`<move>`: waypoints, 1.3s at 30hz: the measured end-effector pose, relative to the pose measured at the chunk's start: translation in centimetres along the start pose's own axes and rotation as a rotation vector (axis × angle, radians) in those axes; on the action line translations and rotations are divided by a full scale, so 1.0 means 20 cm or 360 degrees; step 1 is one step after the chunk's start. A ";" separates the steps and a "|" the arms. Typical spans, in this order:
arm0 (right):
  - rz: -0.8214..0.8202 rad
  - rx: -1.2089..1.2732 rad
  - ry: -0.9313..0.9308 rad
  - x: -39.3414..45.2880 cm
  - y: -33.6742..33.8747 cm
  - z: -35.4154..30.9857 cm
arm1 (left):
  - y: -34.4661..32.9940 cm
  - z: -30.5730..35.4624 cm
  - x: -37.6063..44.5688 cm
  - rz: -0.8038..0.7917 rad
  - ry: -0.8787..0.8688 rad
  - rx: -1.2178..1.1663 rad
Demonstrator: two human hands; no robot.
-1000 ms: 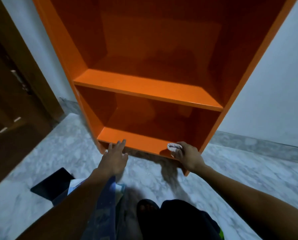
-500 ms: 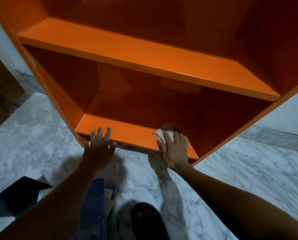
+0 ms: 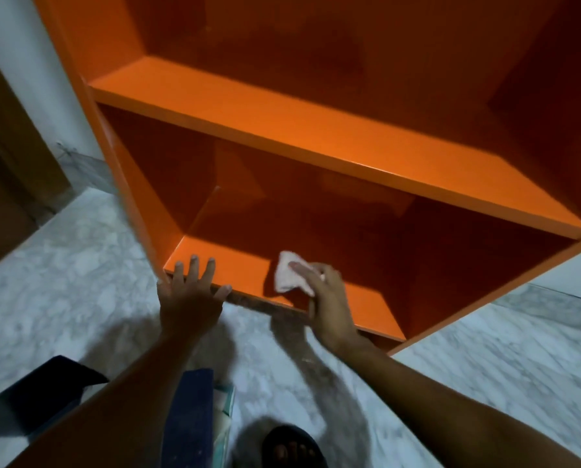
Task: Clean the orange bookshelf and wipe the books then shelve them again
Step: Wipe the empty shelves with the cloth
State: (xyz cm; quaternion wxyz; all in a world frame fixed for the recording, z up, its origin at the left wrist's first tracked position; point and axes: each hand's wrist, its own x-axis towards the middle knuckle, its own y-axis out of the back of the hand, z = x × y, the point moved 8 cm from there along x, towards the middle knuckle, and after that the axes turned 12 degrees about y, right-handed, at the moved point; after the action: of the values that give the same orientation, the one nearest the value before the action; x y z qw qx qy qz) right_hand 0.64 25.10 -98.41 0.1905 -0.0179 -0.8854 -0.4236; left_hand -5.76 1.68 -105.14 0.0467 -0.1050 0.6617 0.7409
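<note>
A: What fills the view?

B: The orange bookshelf (image 3: 316, 136), its compartments bare. It stands on a marble floor (image 3: 79, 282) against a pale wall (image 3: 579, 265), with a dark wooden door (image 3: 9, 170) off to the left.

A: And the hands?

B: The left hand (image 3: 187, 298) lies flat on the front lip of the bottom shelf (image 3: 235, 268), fingers straight and spread, gripping nothing. I judge it is there to prop the person as they lean in low. The right hand (image 3: 329, 302) presses a small whitish cloth (image 3: 287, 273) onto that same board near its middle; the fingers lie over the cloth, but I cannot tell whether they curl round it or only pin it down.

A: So which step is this?

B: Wiping the lowest board, I would say. No book is back on the shelf yet.

A: Where are the books?

B: On the floor at the lower left, just beside the left forearm: a dark blue book (image 3: 194, 417), a pale book (image 3: 223, 417) partly hidden beneath it, and a black flat thing (image 3: 36, 400) that may be another.

A: Anything in the way?

B: Nothing lies on the board ahead of the cloth. A foot in a black sandal (image 3: 292, 447) sits near the books, well clear of the shelf.
</note>
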 end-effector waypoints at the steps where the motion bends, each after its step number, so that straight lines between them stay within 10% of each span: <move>1: 0.0108 -0.0142 -0.0064 0.02 0.08 0.09 | -0.01 0.01 0.00 -0.0009 -0.0038 0.0017; 9: -0.0451 -0.0677 -0.0853 -0.03 0.07 0.62 | 0.02 0.02 0.00 0.0184 -0.0066 0.0018; 25: -0.0475 0.0003 0.0554 0.06 -0.35 -0.16 | -0.03 0.03 0.03 -0.0047 -0.0562 0.0049; 30: -0.0074 -0.0057 0.0109 0.31 -0.16 0.11 | 0.12 -0.13 0.02 0.0055 -0.0602 -0.0218; 39: -0.0495 -0.0660 -0.0360 0.69 -0.54 0.46 | 0.41 -0.36 -0.13 0.0513 -0.0694 -0.0518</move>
State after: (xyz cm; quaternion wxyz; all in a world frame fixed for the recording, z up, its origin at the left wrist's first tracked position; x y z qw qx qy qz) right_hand -17.25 23.35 -106.88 0.0154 0.0324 -0.7876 -0.6152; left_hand -4.21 -6.36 -97.26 0.0521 0.1565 0.5169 0.8400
